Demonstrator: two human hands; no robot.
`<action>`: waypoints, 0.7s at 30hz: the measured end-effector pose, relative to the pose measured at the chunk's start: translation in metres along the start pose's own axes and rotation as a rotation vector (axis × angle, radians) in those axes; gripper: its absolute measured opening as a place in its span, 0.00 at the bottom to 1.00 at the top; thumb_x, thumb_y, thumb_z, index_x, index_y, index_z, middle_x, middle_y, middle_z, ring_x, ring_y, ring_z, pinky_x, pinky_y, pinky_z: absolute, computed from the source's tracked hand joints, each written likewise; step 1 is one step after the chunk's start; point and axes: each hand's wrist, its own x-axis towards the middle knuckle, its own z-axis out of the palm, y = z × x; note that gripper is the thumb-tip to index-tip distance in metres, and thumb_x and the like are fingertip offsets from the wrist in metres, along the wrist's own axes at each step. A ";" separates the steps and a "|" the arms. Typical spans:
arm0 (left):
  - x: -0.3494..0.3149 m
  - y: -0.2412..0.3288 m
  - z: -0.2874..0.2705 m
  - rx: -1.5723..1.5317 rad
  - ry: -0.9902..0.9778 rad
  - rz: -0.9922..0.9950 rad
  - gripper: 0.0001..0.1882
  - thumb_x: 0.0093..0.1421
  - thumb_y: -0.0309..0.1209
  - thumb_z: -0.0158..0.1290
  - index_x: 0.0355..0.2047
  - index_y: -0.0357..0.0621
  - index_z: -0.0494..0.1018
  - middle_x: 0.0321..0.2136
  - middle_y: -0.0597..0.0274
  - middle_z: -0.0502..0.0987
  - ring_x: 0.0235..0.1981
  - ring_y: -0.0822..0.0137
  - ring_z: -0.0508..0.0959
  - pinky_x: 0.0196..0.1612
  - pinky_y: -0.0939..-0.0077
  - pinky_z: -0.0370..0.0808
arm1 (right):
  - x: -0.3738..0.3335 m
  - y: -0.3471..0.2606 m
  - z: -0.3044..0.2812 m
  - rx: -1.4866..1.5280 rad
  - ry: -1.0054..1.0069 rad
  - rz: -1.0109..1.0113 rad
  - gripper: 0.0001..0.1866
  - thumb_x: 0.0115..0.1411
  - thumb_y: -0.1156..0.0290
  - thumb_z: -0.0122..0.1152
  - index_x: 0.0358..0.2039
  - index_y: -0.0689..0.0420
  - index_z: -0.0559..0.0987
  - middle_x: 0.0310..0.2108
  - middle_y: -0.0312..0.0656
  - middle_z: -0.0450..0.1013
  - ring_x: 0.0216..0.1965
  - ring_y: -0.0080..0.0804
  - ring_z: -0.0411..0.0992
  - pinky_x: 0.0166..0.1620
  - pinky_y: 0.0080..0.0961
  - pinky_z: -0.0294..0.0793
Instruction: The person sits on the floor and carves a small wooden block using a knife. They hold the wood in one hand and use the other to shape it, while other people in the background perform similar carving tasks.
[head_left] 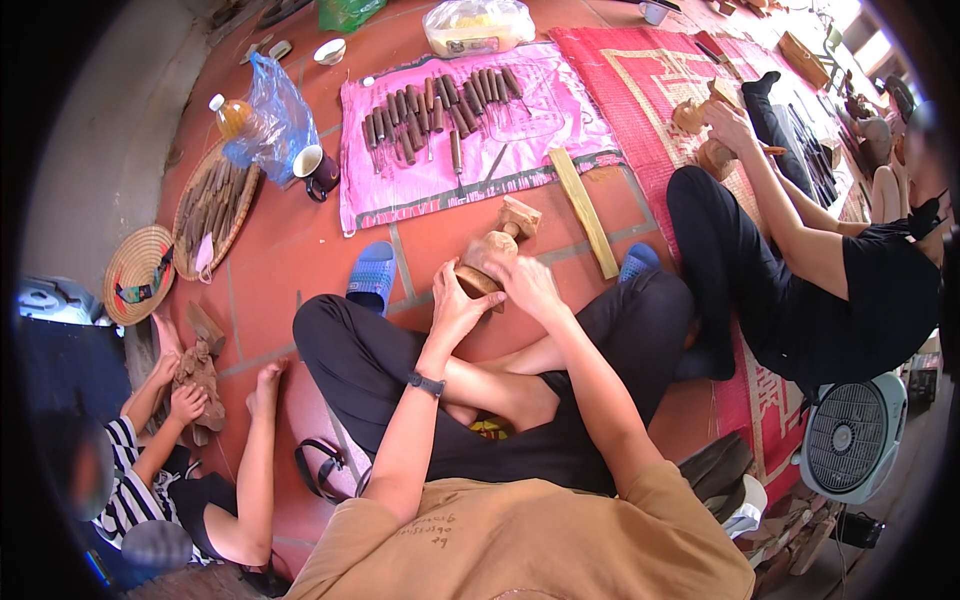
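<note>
Between my crossed legs and the pink sheet, a carved piece of pale brown wood (pixel 517 217) tilts away from me, with a blocky far end, a narrow neck and a rounded body. My left hand (pixel 460 303) is closed around its near left side, thumb along the lower edge. Pressed to the top of the rounded part, my right hand (pixel 527 284) has curled fingers partly smeared by motion. Anything inside those fingers is hidden. A flat wooden strip (pixel 583 212) lies on the tiles to the right.
Several dark-handled carving tools (pixel 455 150) lie on the pink sheet (pixel 365 210). A mug (pixel 317 173), a blue plastic bag (pixel 275 115) and a woven basket (pixel 178 255) stand left. People handle wooden pieces on both sides. A fan (pixel 850 435) stands at right.
</note>
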 end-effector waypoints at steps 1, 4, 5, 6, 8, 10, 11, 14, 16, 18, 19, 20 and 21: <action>0.000 0.001 -0.002 0.002 -0.002 0.002 0.59 0.38 0.50 0.72 0.62 0.34 0.52 0.59 0.41 0.57 0.61 0.42 0.59 0.63 0.55 0.60 | 0.008 0.003 -0.001 -0.009 0.045 0.026 0.14 0.64 0.56 0.52 0.47 0.42 0.80 0.33 0.50 0.78 0.35 0.52 0.76 0.37 0.46 0.74; -0.002 0.006 -0.003 0.007 0.000 0.029 0.57 0.38 0.47 0.73 0.61 0.36 0.53 0.57 0.41 0.58 0.60 0.42 0.60 0.62 0.55 0.61 | 0.014 0.007 0.000 -0.055 0.108 -0.048 0.14 0.64 0.56 0.52 0.45 0.44 0.80 0.32 0.51 0.78 0.34 0.52 0.76 0.35 0.47 0.75; -0.001 0.005 -0.002 0.006 0.003 0.023 0.56 0.38 0.47 0.73 0.61 0.36 0.53 0.57 0.41 0.58 0.60 0.42 0.60 0.62 0.55 0.61 | 0.012 -0.001 0.000 -0.103 0.078 -0.054 0.14 0.64 0.56 0.52 0.45 0.44 0.80 0.32 0.51 0.78 0.34 0.52 0.77 0.36 0.47 0.75; -0.001 0.004 0.000 0.005 0.006 0.017 0.56 0.38 0.46 0.73 0.61 0.36 0.53 0.57 0.41 0.58 0.60 0.42 0.60 0.62 0.55 0.62 | 0.008 -0.007 0.005 -0.091 0.010 -0.076 0.14 0.64 0.56 0.53 0.45 0.46 0.80 0.31 0.51 0.78 0.34 0.53 0.76 0.36 0.47 0.75; -0.004 0.006 -0.003 0.033 0.010 0.013 0.55 0.38 0.45 0.72 0.61 0.36 0.53 0.57 0.41 0.58 0.59 0.41 0.61 0.61 0.55 0.63 | 0.011 -0.007 0.006 -0.099 0.024 -0.044 0.14 0.64 0.56 0.53 0.44 0.47 0.80 0.30 0.51 0.78 0.34 0.53 0.76 0.38 0.47 0.75; -0.002 0.010 -0.004 0.020 0.018 -0.002 0.55 0.39 0.45 0.72 0.61 0.36 0.53 0.57 0.41 0.58 0.59 0.41 0.61 0.61 0.54 0.63 | 0.020 -0.005 0.005 0.021 0.103 0.008 0.15 0.64 0.57 0.52 0.42 0.51 0.80 0.30 0.52 0.77 0.35 0.53 0.76 0.40 0.46 0.74; -0.001 0.011 -0.004 0.013 0.019 -0.008 0.55 0.39 0.45 0.72 0.61 0.36 0.53 0.57 0.41 0.58 0.59 0.41 0.61 0.61 0.54 0.63 | 0.020 -0.004 0.006 0.013 0.098 -0.006 0.15 0.64 0.57 0.53 0.42 0.52 0.80 0.31 0.52 0.77 0.36 0.53 0.76 0.40 0.46 0.74; -0.005 0.014 0.002 0.040 0.052 0.008 0.55 0.38 0.45 0.72 0.60 0.35 0.54 0.56 0.40 0.59 0.58 0.39 0.61 0.60 0.50 0.63 | 0.018 0.000 0.010 0.010 0.200 -0.118 0.14 0.65 0.59 0.53 0.41 0.54 0.80 0.32 0.52 0.77 0.35 0.53 0.75 0.40 0.43 0.73; -0.007 0.018 0.006 0.050 0.089 0.040 0.53 0.39 0.43 0.71 0.60 0.33 0.55 0.55 0.38 0.59 0.57 0.37 0.60 0.59 0.49 0.63 | 0.024 0.012 0.005 0.092 0.227 -0.069 0.14 0.65 0.60 0.53 0.40 0.56 0.81 0.31 0.50 0.77 0.34 0.49 0.76 0.40 0.40 0.74; -0.003 0.014 0.008 0.079 0.131 0.107 0.52 0.39 0.39 0.70 0.60 0.34 0.55 0.55 0.39 0.59 0.57 0.38 0.60 0.59 0.50 0.63 | 0.028 0.022 -0.006 0.438 0.211 0.126 0.15 0.65 0.61 0.56 0.37 0.60 0.83 0.29 0.44 0.78 0.30 0.32 0.75 0.37 0.29 0.73; -0.003 0.018 0.007 0.093 0.148 0.143 0.51 0.39 0.37 0.70 0.60 0.34 0.55 0.55 0.40 0.59 0.57 0.39 0.60 0.59 0.50 0.63 | 0.026 0.024 -0.011 0.594 0.209 0.143 0.15 0.64 0.62 0.57 0.36 0.61 0.83 0.28 0.43 0.79 0.30 0.28 0.75 0.36 0.27 0.72; -0.003 0.021 0.004 0.089 0.126 0.159 0.51 0.38 0.35 0.69 0.60 0.34 0.55 0.55 0.40 0.58 0.58 0.39 0.60 0.60 0.50 0.63 | 0.024 0.026 -0.015 0.751 0.207 0.160 0.15 0.64 0.62 0.58 0.36 0.62 0.83 0.28 0.41 0.79 0.30 0.24 0.74 0.35 0.24 0.71; -0.005 0.023 -0.001 0.086 0.104 0.175 0.50 0.38 0.32 0.69 0.61 0.35 0.55 0.56 0.41 0.58 0.59 0.39 0.59 0.61 0.51 0.63 | 0.021 0.027 -0.019 0.907 0.205 0.178 0.15 0.63 0.62 0.59 0.35 0.63 0.84 0.27 0.39 0.79 0.30 0.19 0.73 0.34 0.21 0.70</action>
